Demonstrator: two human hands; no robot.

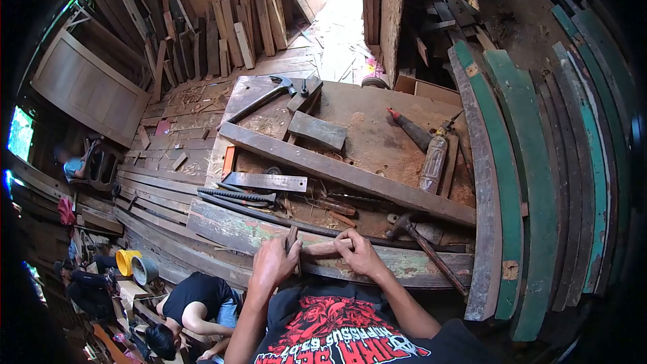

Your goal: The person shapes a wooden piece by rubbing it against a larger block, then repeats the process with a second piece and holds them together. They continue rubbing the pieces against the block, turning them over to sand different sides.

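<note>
At the bench's near edge, left hand clasps a small tool, right hand pinches a wood strip: looks like positioning, steadiness needed next.

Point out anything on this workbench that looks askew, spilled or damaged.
Sawdust is strewn over the bench top. A long plank lies diagonally across it. The board beneath the left hand and right hand has patchy, worn paint. A hammer overhangs the near edge.
</note>
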